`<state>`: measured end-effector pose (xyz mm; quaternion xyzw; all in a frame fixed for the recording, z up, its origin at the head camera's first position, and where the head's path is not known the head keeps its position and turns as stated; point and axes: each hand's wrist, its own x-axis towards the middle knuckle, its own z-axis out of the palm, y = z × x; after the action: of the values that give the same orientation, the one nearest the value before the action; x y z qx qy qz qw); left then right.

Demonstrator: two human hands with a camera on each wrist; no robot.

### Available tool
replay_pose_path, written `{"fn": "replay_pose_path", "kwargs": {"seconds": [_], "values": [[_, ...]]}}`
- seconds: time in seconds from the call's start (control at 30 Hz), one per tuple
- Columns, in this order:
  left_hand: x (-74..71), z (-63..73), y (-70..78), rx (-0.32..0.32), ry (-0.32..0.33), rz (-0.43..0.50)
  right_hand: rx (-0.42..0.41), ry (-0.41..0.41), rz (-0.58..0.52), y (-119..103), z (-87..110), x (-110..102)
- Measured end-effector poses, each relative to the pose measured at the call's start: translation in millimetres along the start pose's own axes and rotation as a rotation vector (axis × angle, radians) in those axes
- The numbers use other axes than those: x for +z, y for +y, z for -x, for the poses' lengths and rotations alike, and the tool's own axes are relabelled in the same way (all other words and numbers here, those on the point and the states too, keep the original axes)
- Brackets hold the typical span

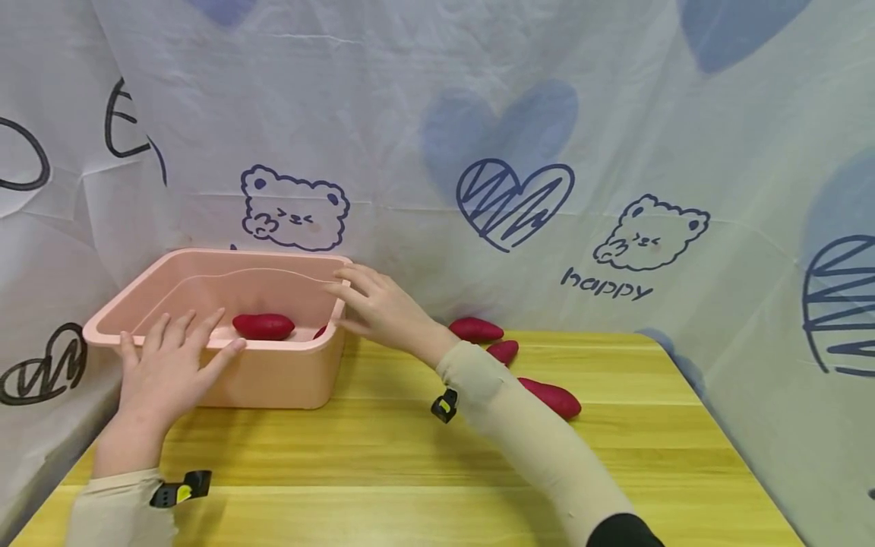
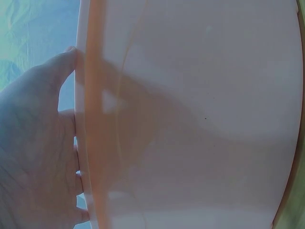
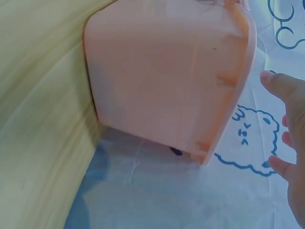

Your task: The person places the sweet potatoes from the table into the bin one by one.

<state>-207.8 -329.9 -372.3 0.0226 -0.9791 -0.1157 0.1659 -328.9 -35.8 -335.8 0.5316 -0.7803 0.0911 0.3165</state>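
A pink plastic bin (image 1: 266, 376) stands at the left back of the table. Inside it lies a red sweet potato (image 1: 263, 327), and part of a second one shows by the right wall. My left hand (image 1: 164, 368) is at the bin's front rim, its fingers spread and reaching over the edge; the left wrist view shows the fingertips right at the rim (image 2: 82, 119). Beside the right rim is my right hand (image 1: 372, 304), fingers loosely extended with nothing held. In the right wrist view a gap shows between those fingers (image 3: 279, 86) and the rim.
Three more red sweet potatoes rest on the wooden table (image 1: 383, 463): one at the back (image 1: 476, 329), one partly behind the right forearm (image 1: 504, 351), one further forward (image 1: 554, 398). A patterned white cloth (image 1: 403, 144) hangs close behind the bin and table.
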Motion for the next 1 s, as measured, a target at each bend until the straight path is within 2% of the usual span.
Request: {"fn": "replay_pose_path", "kwargs": {"seconds": [0.3, 0.43, 0.67, 1.0], "values": [[0.2, 0.8, -0.6, 0.010, 0.012, 0.010, 0.018, 0.014, 0.008, 14.0, 30.5, -12.8], [0.0, 1.5, 0.4, 0.008, 0.010, 0.011, 0.030, -0.005, 0.026, 19.3, 47.7, -16.2], [-0.4, 1.9, 1.1, 0.005, 0.005, 0.013, 0.071, -0.042, 0.038, 30.7, 80.6, -20.9], [-0.5, 0.8, -0.2, 0.008, 0.007, 0.014, 0.138, -0.027, 0.011, 45.6, 121.3, -27.9]]}}
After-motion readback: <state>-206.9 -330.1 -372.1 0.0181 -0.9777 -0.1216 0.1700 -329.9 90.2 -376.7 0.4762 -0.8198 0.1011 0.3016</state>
